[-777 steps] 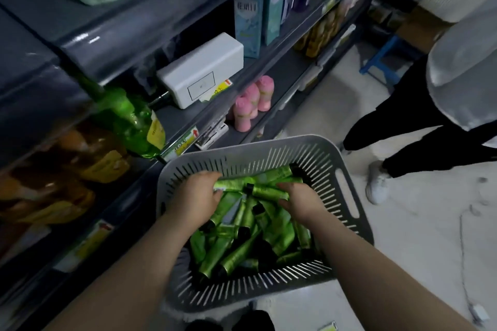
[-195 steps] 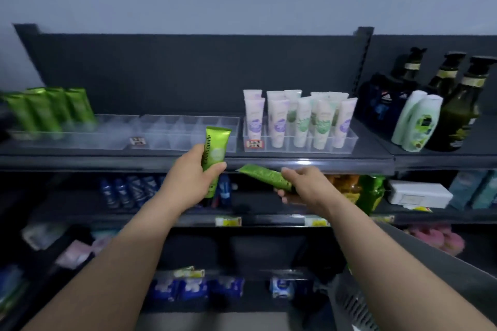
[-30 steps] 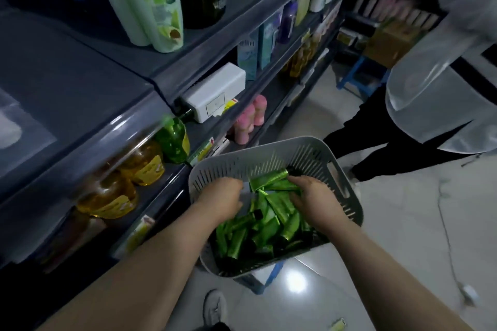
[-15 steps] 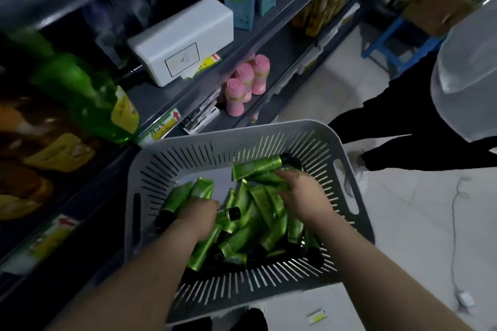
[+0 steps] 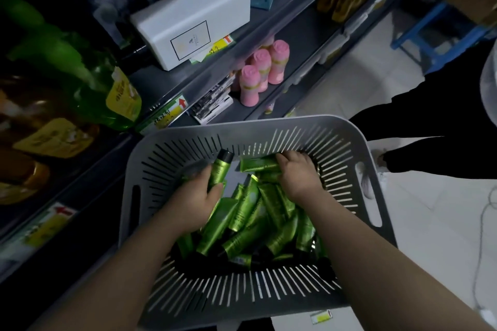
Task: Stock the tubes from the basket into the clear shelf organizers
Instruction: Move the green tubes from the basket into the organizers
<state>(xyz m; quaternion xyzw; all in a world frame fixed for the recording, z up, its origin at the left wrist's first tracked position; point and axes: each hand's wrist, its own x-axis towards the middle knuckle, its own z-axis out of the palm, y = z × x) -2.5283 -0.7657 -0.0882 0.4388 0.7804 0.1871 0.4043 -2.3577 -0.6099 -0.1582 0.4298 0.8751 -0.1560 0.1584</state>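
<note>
1. Down inside the grey slotted basket (image 5: 242, 126): a loose heap of green tubes (image 5: 247, 223), lying crosswise.
2. Wrapped round a black-capped tube (image 5: 219, 172), cap pointing away: left hand (image 5: 196, 201), fingers and thumb curled on it.
3. Near the far wall, right hand (image 5: 298, 174) clasping a second tube (image 5: 258, 164) lying sideways.
4. Just left, dark shelves holding a white box (image 5: 193, 19), pink bottles (image 5: 258, 72) and a green bottle (image 5: 102, 88).
5. Further right, on pale floor, another person's dark trouser legs (image 5: 419, 142).
</note>
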